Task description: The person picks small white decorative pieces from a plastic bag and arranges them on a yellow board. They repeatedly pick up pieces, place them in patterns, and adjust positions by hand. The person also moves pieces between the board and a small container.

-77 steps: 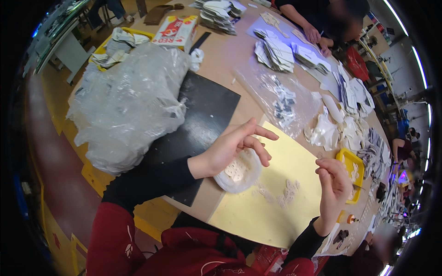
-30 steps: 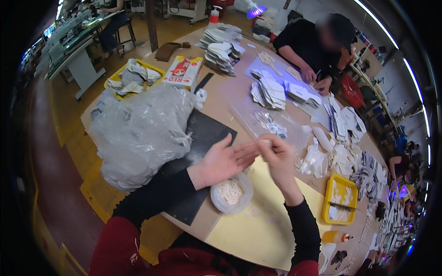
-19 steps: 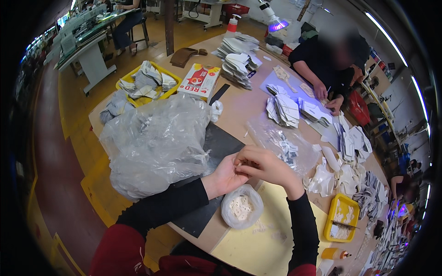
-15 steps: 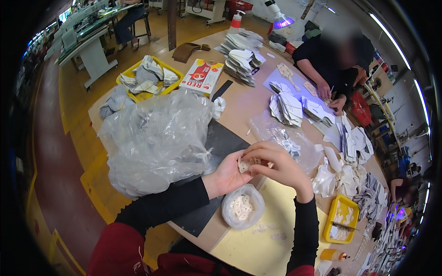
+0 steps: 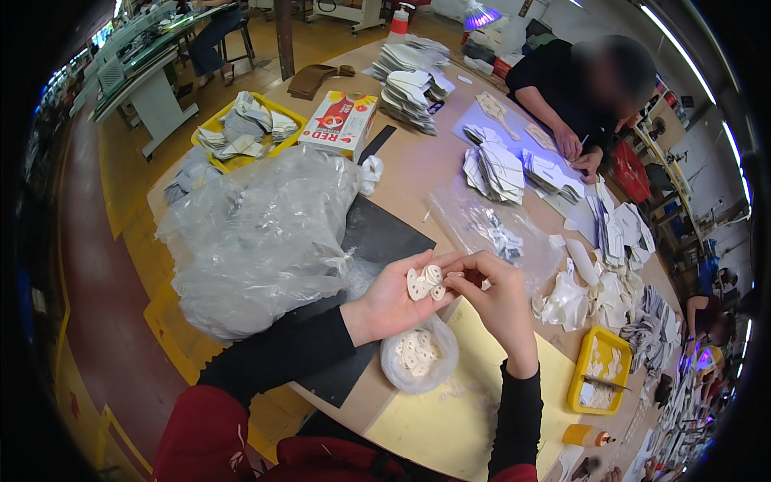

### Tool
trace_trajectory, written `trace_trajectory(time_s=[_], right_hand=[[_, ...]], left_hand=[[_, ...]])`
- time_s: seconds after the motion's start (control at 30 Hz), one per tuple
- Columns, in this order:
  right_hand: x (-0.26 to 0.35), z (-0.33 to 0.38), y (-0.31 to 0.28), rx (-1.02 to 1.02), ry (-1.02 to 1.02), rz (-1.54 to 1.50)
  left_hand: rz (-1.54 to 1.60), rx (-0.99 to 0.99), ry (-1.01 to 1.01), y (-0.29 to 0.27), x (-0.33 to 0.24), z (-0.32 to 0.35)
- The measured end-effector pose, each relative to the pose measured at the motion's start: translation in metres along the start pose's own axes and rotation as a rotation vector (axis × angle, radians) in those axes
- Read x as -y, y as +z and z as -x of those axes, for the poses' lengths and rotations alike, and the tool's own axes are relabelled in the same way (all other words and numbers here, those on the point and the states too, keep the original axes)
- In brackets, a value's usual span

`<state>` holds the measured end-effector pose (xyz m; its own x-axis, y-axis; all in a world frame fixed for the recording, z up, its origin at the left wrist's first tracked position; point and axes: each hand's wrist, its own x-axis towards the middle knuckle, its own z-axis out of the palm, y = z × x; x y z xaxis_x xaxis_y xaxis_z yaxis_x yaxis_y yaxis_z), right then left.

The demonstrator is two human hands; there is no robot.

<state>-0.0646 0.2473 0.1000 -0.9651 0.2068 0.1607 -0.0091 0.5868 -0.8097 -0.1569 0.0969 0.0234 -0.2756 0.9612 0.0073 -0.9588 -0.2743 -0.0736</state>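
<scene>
Palm up, my left hand point(image 5: 381, 304) cradles several small cream cut pieces point(image 5: 426, 283) with little holes in them. My right hand point(image 5: 502, 299) reaches over from the right, thumb and fingers pinched on one such piece at the edge of the pile. Just below both hands stands a round container lined with a whitish plastic bag point(image 5: 447, 341), with more of these pieces point(image 5: 418, 353) inside. A pale yellow sheet point(image 5: 438, 418) lies under and beside it, with a few faint flat pieces on it.
A large clear plastic bag point(image 5: 249, 241) covers the left, by a dark mat point(image 5: 385, 229). Beyond are a yellow tray point(image 5: 299, 143), a red-and-white box point(image 5: 341, 120) and stacked cut pieces point(image 5: 409, 88). Right: a divided yellow tray point(image 5: 577, 377) and an orange-yellow bottle point(image 5: 580, 435). A co-worker point(image 5: 562, 88) sits opposite.
My right hand has drawn back a little to the right, uncovering the pieces in my left palm. The whole view has shifted slightly.
</scene>
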Motion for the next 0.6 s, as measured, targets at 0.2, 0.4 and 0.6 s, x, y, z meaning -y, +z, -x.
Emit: trace_trajectory(time_s=[0.2,0.4,0.6], right_hand=[[0.02,0.017,-0.017,0.146,-0.006,-0.063],[0.041,0.045,-0.007,0.351,0.092,0.039],[0.017,0.027,0.013,-0.055,-0.171,0.075]], left_hand=[[-0.006,0.029,0.028,0.0,-0.005,0.007],[-0.066,-0.102,0.028,0.009,0.001,0.007],[0.047,0.189,-0.151,-0.035,0.001,0.004]])
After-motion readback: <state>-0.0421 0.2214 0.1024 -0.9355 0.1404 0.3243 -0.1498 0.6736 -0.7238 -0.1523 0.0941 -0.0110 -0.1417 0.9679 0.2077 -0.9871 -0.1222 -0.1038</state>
